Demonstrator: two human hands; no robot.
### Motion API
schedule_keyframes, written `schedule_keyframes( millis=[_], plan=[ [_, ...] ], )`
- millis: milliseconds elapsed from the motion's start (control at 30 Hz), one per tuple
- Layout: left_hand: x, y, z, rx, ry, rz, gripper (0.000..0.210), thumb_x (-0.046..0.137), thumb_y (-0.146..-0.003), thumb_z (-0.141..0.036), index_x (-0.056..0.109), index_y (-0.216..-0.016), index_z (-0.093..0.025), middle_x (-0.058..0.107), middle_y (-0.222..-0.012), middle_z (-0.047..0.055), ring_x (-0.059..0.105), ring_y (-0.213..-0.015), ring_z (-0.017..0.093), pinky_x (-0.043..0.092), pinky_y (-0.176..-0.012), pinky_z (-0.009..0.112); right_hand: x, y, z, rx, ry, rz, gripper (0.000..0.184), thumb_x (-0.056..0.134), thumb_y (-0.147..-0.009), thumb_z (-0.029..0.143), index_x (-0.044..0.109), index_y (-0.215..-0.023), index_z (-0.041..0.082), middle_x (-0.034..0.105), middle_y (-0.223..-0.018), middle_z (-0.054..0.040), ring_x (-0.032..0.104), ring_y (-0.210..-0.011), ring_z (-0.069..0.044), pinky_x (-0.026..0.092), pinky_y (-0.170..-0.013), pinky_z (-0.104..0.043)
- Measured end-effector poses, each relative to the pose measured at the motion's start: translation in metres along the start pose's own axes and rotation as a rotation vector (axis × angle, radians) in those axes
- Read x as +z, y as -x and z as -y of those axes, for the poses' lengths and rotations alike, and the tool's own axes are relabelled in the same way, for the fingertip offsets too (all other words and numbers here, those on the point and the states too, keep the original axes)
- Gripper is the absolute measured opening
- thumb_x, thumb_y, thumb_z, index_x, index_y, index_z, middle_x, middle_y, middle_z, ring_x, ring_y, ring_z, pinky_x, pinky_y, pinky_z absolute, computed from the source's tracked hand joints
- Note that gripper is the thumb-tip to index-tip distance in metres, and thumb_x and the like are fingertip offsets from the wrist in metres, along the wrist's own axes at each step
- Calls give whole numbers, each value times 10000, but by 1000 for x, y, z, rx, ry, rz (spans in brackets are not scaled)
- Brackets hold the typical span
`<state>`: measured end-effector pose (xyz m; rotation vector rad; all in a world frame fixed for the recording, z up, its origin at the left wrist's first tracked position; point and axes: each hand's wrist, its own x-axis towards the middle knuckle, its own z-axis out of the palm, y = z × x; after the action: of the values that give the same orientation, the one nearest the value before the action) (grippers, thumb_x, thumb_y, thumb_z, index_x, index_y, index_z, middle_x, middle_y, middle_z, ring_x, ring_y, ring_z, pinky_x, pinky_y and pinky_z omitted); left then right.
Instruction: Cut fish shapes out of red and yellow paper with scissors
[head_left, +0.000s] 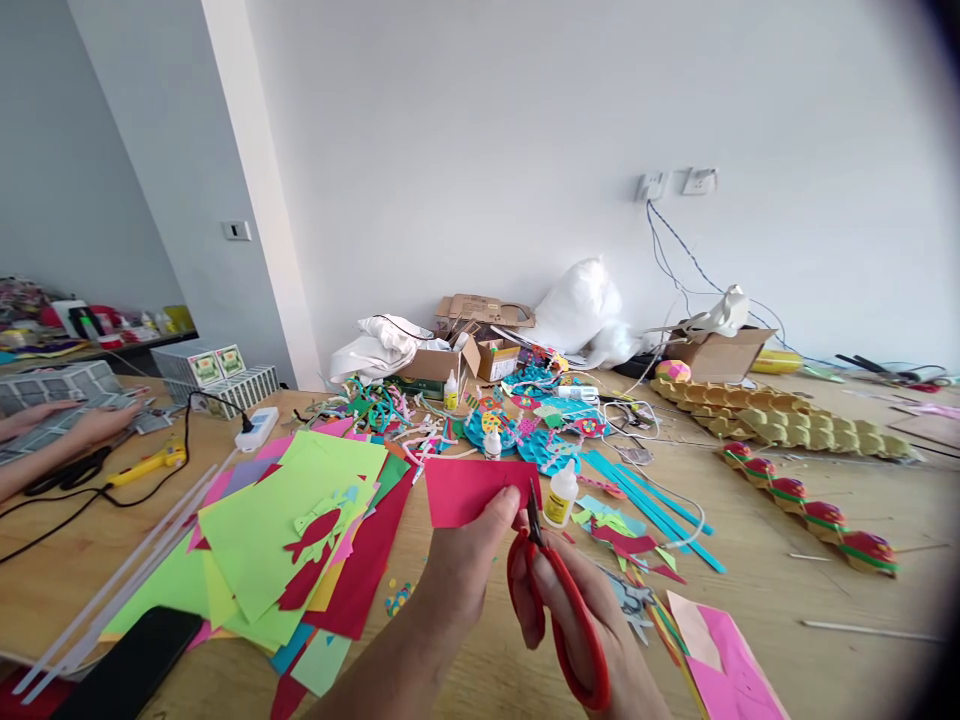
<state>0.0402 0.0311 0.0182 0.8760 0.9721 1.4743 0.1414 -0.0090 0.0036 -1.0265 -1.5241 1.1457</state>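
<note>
My left hand (472, 555) pinches a red sheet of paper (466, 490) near its lower right part, thumb on top. In my right hand (592, 610) is a pair of scissors (583, 640) with red handles, my fingers through the loops. Its dark blades (534, 515) point up at the sheet's right edge; whether they are in the paper I cannot tell. Just beyond stands a glue bottle (560, 495) with a yellow label. Red and green fish-shaped cutouts (313, 540) lie on a pile of coloured paper (270, 515) to the left.
Paper scraps (626, 535) and blue strips (652, 505) lie to the right, near egg-carton trays (795, 420) and painted caterpillars (810, 505). A phone (135, 665) rests at front left, by a yellow glue gun (150, 463). Another person's hands (90, 425) work at far left. Boxes (439, 365) line the wall.
</note>
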Motion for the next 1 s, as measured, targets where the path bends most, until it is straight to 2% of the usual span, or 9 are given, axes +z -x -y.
schedule_keyframes(
  millis=[333, 700, 1000],
  plan=[
    [7, 9, -13, 50, -22, -47, 187, 661, -608, -312, 539, -534, -190, 599, -592, -10, 596, -658, 170, 458, -660, 258, -2, -1, -14, -42, 26, -2, 372, 389, -895, 480, 444, -648, 207, 451, -530, 35, 401, -501, -127, 299, -491, -245],
    [3, 5, -6, 67, -13, -22, 229, 672, -613, -312, 484, -538, -205, 584, -590, -15, 601, -753, 191, 455, -726, 275, -1, -1, -13, -13, 5, -15, 397, 400, -872, 524, 434, -636, 206, 451, -488, 40, 404, -458, -118, 297, -459, -238],
    [1, 3, -3, 15, 15, -16, 178, 676, -604, -316, 543, -585, -199, 617, -644, -14, 575, -671, 164, 452, -691, 275, 0, -2, -5, 7, -24, -22, 402, 408, -862, 535, 426, -628, 208, 438, -478, 45, 386, -444, -110, 288, -444, -233]
  ],
)
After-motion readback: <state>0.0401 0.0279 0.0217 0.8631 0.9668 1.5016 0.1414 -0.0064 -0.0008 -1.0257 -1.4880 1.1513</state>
